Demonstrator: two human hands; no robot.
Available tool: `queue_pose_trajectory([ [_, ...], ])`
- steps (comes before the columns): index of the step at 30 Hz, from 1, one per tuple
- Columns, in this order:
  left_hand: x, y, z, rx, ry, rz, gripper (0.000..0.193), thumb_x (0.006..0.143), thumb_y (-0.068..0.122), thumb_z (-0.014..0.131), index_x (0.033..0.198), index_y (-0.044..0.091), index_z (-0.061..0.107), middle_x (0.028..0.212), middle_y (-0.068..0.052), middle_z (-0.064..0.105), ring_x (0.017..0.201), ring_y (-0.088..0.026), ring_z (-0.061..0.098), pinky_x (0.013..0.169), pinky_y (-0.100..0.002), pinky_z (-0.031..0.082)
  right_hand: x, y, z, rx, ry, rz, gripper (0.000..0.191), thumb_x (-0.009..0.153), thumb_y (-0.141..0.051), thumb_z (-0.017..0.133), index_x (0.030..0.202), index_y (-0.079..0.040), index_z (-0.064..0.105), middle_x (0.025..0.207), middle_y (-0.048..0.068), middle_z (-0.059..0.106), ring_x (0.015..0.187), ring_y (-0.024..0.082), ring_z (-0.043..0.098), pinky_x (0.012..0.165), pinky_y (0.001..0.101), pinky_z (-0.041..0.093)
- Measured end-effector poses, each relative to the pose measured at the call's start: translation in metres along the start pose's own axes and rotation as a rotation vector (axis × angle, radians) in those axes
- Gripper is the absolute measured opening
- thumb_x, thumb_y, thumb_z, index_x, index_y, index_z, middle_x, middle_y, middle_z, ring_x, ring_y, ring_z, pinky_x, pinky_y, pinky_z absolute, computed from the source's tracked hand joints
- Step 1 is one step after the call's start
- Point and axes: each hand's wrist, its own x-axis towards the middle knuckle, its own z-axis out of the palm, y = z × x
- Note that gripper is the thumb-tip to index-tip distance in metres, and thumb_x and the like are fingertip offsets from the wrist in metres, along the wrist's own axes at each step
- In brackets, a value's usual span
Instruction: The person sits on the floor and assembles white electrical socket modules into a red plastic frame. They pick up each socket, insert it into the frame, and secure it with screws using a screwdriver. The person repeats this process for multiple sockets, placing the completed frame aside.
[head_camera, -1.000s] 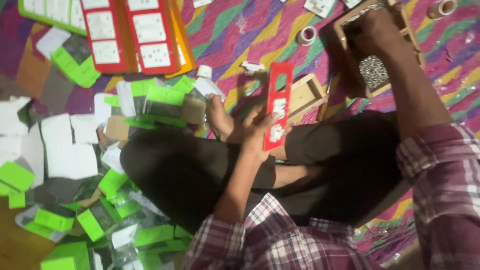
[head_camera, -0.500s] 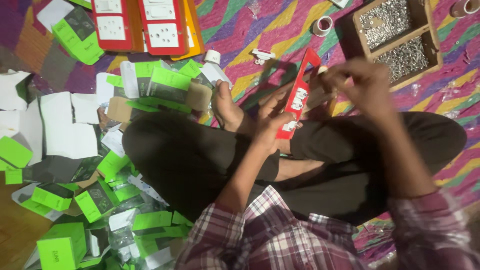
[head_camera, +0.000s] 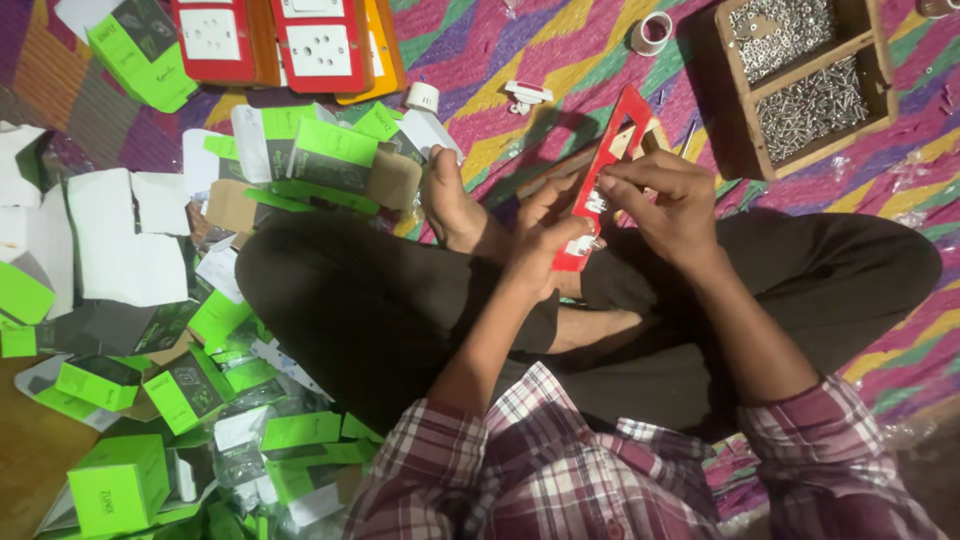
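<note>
One red switch plate (head_camera: 603, 180) was gripped by both the left hand (head_camera: 545, 235) and the right hand (head_camera: 668, 205), fingers closed around it. Beyond the fingers, one wooden tray (head_camera: 742, 90) with two compartments of screws was seen; two red socket boards (head_camera: 268, 38) lay far left.

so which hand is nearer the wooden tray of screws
Right. The right hand pinches the red switch plate on the side toward the wooden tray of screws. The left hand holds the plate's lower end, farther from the tray.
</note>
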Motion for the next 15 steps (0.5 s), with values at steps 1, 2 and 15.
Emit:
queue_pose_trajectory([
  [1,0.000,0.000,0.001,-0.001,0.009,-0.007,0.052,0.085,-0.004,0.066,0.136,0.002,0.059,0.114,-0.012,0.068,0.093,-0.019,0.069,0.075,-0.038,0.063,0.000,0.001,-0.001,-0.050,-0.006,-0.022,0.013,0.098,-0.003,0.077,0.111,-0.001,0.079,0.096,0.009,0.075,0.081,0.011,0.069,0.068,0.0244,0.053],
  [2,0.000,0.001,0.001,0.001,0.018,-0.012,0.052,0.085,-0.003,0.066,0.135,0.002,0.058,0.114,-0.011,0.068,0.092,-0.019,0.069,0.074,-0.038,0.063,0.001,0.002,-0.002,-0.098,-0.011,-0.047,0.014,0.097,-0.003,0.079,0.110,-0.001,0.080,0.095,0.009,0.075,0.080,0.012,0.069,0.067,0.0249,0.051],
  [15,-0.004,0.005,0.006,0.148,0.028,0.036,0.041,0.087,-0.004,0.068,0.128,-0.001,0.063,0.114,-0.010,0.069,0.094,-0.016,0.066,0.076,-0.034,0.061,0.008,-0.003,-0.017,-0.288,-0.081,-0.130,0.014,0.091,-0.008,0.083,0.102,-0.001,0.079,0.088,0.009,0.074,0.069,0.015,0.066,0.058,0.0289,0.048],
])
